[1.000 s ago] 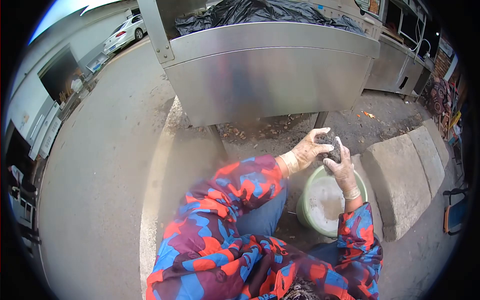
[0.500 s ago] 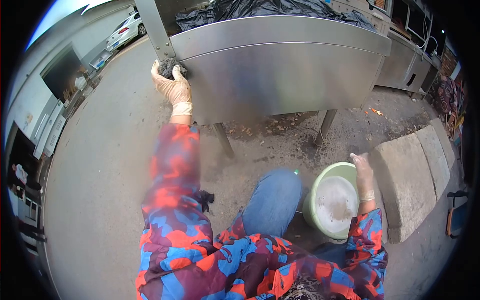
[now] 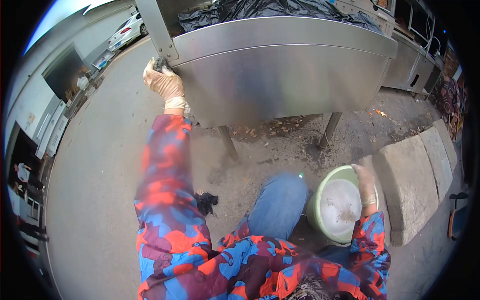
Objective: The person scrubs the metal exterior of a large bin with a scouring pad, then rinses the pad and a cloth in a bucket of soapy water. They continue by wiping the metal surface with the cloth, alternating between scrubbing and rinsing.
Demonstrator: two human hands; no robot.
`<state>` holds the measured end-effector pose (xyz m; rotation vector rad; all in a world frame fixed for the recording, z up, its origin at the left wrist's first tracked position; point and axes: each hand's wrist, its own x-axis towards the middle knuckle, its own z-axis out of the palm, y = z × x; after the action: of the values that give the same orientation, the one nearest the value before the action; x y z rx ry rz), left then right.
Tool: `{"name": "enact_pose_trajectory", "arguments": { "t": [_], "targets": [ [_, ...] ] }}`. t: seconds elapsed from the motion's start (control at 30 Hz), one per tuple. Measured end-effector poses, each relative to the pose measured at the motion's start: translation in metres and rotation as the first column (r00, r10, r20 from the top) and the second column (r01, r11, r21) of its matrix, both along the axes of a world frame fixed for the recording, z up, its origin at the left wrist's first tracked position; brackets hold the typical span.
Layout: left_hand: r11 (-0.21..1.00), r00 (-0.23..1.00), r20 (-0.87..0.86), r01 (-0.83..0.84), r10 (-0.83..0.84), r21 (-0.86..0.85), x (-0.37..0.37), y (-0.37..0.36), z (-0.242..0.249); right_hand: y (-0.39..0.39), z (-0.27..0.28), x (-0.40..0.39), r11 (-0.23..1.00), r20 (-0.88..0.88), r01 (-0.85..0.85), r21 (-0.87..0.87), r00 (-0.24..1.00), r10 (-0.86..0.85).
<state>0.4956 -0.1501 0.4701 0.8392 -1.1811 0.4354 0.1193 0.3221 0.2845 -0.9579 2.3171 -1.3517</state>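
My left hand, in a pale thin glove, pinches a dark grey steel wool scrubber. It presses the scrubber to the left edge of a stainless steel panel, just below the riveted corner post. Low on the right, my gloved right hand grips the rim of a light green bucket; its fingertips show only in part. Cloudy, sudsy water with dark specks fills much of the bucket.
Black plastic sheeting lies on top of the steel unit, whose metal legs stand on stained ground. Stone slabs are right of the bucket. A black crumpled item lies near my left sleeve. A white car is parked at the far left.
My left hand has shifted slightly left and up at the panel's edge, and less of the scrubber shows now. My right hand stays at the bucket rim. The view has moved slightly.
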Motion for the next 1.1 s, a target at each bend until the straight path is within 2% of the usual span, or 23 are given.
{"name": "enact_pose_trajectory", "arguments": {
  "t": [0.07, 0.1, 0.17, 0.2, 0.27, 0.3, 0.37, 0.4, 0.43, 0.5, 0.57, 0.63, 0.7, 0.77, 0.8, 0.9, 1.03, 1.1],
  "targets": [
    [0.997, 0.989, 0.129, -0.065, 0.071, -0.052, -0.010, 0.009, -0.011, -0.002, -0.009, -0.001, 0.999, 0.007, -0.033, -0.013, 0.999, 0.033],
    [0.994, 0.964, 0.257, -0.046, 0.070, -0.099, -0.019, 0.023, -0.020, -0.003, -0.012, -0.002, 0.998, 0.014, -0.058, -0.022, 0.998, 0.058],
    [0.980, 0.766, 0.643, 0.145, -0.023, -0.138, -0.040, 0.031, -0.037, -0.007, -0.012, 0.001, 0.992, -0.018, -0.123, -0.029, 0.992, 0.123],
    [0.980, 0.769, 0.639, 0.141, -0.020, -0.139, -0.039, 0.035, -0.024, -0.010, -0.011, 0.002, 0.987, -0.096, -0.162, -0.018, 0.982, 0.160],
    [0.997, 0.801, 0.596, 0.007, -0.049, 0.073, -0.038, 0.036, 0.012, -0.010, -0.015, -0.001, 0.976, -0.227, -0.218, 0.026, 0.949, 0.218],
    [0.996, 0.911, 0.413, 0.044, -0.008, -0.078, -0.030, 0.027, 0.025, -0.009, -0.017, -0.005, 0.977, -0.221, -0.213, 0.028, 0.952, 0.214],
    [0.969, 0.934, 0.352, 0.145, -0.068, -0.199, -0.022, 0.018, 0.034, -0.006, -0.023, -0.011, 0.989, -0.231, -0.149, -0.002, 0.962, 0.144],
    [0.987, 0.912, 0.410, 0.085, -0.021, -0.139, -0.023, 0.022, 0.024, -0.003, -0.032, -0.018, 0.987, -0.301, -0.161, 0.022, 0.940, 0.160],
    [0.994, 0.879, 0.473, 0.096, -0.058, -0.056, -0.029, 0.031, 0.011, -0.004, -0.028, -0.015, 0.986, -0.302, -0.164, 0.019, 0.939, 0.162],
    [0.992, 0.810, 0.585, 0.107, -0.048, -0.066, -0.042, 0.035, -0.015, -0.003, -0.018, -0.007, 0.990, -0.066, -0.136, 0.024, 0.988, 0.137],
    [0.987, 0.817, 0.568, 0.153, -0.098, -0.049, -0.037, 0.033, -0.013, -0.004, -0.016, -0.004, 0.989, -0.108, -0.148, 0.004, 0.983, 0.148],
    [0.989, 0.890, 0.450, 0.122, -0.074, -0.079, -0.016, 0.023, 0.009, -0.003, -0.012, -0.003, 0.986, -0.155, -0.164, -0.018, 0.975, 0.159],
    [0.992, 0.885, 0.459, 0.111, -0.074, -0.054, -0.001, 0.017, 0.019, -0.001, -0.010, 0.001, 0.994, -0.049, -0.105, -0.005, 0.993, 0.104],
    [0.998, 0.794, 0.607, 0.029, 0.009, -0.053, -0.003, 0.024, 0.011, 0.002, -0.012, 0.000, 0.996, -0.034, -0.081, 0.023, 0.996, 0.082],
    [0.999, 0.790, 0.612, -0.002, 0.030, -0.047, -0.006, 0.025, 0.003, 0.003, -0.014, 0.001, 0.996, -0.017, -0.058, 0.061, 0.998, 0.059],
    [0.998, 0.814, 0.580, 0.056, -0.035, -0.018, -0.001, 0.023, -0.002, 0.001, -0.014, 0.002, 0.997, -0.036, -0.059, 0.045, 0.997, 0.061],
    [0.990, 0.826, 0.560, 0.128, -0.072, -0.061, 0.004, 0.029, 0.037, 0.001, -0.020, -0.002, 0.996, -0.074, -0.085, -0.010, 0.994, 0.084],
    [0.987, 0.808, 0.588, 0.115, -0.027, -0.113, -0.002, 0.031, 0.047, 0.002, -0.021, 0.000, 0.991, -0.100, -0.089, 0.101, 0.990, 0.099]
  ]
}}
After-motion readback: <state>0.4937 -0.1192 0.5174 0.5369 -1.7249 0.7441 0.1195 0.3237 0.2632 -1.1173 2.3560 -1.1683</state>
